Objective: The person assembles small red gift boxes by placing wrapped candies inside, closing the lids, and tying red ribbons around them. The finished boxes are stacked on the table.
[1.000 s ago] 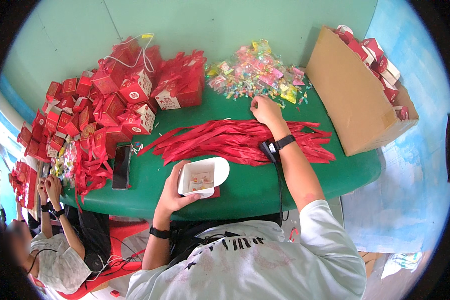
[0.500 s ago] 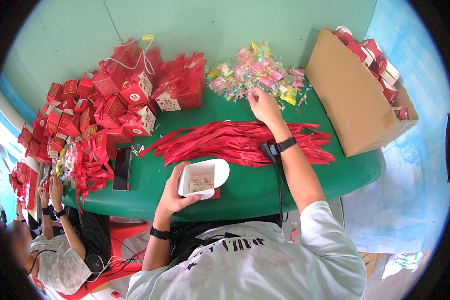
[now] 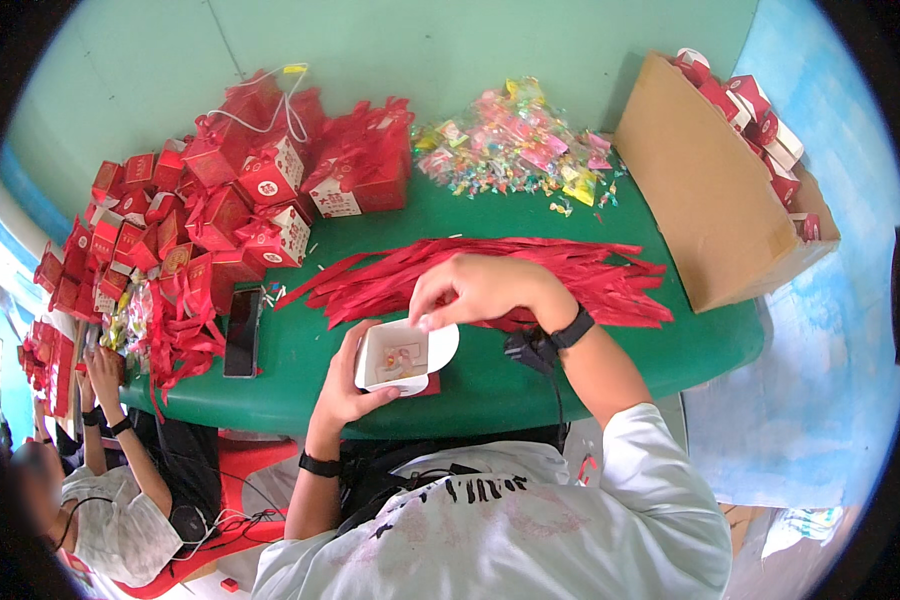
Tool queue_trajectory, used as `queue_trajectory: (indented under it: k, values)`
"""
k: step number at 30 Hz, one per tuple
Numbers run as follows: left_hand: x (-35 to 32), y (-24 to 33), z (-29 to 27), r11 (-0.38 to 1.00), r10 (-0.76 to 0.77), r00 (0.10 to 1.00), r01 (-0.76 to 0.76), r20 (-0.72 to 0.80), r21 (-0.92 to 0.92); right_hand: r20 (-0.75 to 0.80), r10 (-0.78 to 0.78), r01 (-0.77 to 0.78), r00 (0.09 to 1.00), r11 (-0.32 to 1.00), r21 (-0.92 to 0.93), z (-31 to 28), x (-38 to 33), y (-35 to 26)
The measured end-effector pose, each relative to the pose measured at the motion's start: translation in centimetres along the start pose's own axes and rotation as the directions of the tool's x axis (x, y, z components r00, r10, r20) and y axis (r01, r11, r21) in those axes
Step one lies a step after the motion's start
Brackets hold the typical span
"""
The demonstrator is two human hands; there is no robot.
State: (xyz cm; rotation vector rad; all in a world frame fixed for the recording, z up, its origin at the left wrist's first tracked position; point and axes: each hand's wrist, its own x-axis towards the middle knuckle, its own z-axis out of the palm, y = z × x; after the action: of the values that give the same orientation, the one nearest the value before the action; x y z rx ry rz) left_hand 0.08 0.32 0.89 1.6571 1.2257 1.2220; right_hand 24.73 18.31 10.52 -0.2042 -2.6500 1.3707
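Small open box (image 3: 402, 357) in left hand (image 3: 348, 385): white card inside, matt, red outside; red ribbons (image 3: 490, 280) look like thin satin-like strips, slight sheen; table (image 3: 490, 385) smooth green surface, matt; sweets (image 3: 515, 150) in glossy, crinkly plastic wrappers; big carton (image 3: 705, 190) plain brown corrugated cardboard, matt; red boxes (image 3: 240, 200) printed card, slightly glossy; phone (image 3: 242, 332) black, glossy glass face; wall painted, flat finish.

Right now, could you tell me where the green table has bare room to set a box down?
Bare green table lies right of the small open white box, below the red ribbon strips. A smaller patch sits between the black phone and that box. The red gift box heap and wrapped sweets crowd the back.
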Motion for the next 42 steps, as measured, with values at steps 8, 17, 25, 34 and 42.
queue_trajectory:
  k: [8,17,25,34,42]
  values:
    - [-0.2,0.7,-0.1,1.0,0.004,1.0,-0.003,-0.008,0.022,-0.914,0.225,-0.741,0.337,0.662,-0.111,-7.5,-5.0,8.3]
    - [0.1,0.6,-0.1,1.0,0.013,1.0,-0.013,0.01,0.018,-0.915,0.4,-0.957,0.053,0.281,0.067,-9.1,-11.7,19.7]
    - [0.1,0.5,-0.1,1.0,0.007,1.0,-0.007,0.016,0.0,-0.968,0.249,-0.956,-0.034,0.273,0.104,-8.3,-10.8,19.2]
    - [-0.1,0.5,-0.2,1.0,0.015,1.0,-0.015,0.01,0.022,-0.944,0.327,-0.906,-0.046,0.385,0.177,-9.2,-11.6,19.5]
    - [0.0,0.3,0.0,1.0,0.008,1.0,-0.008,0.009,-0.012,-0.965,0.129,-0.763,-0.226,0.593,0.258,-9.7,-12.2,22.9]
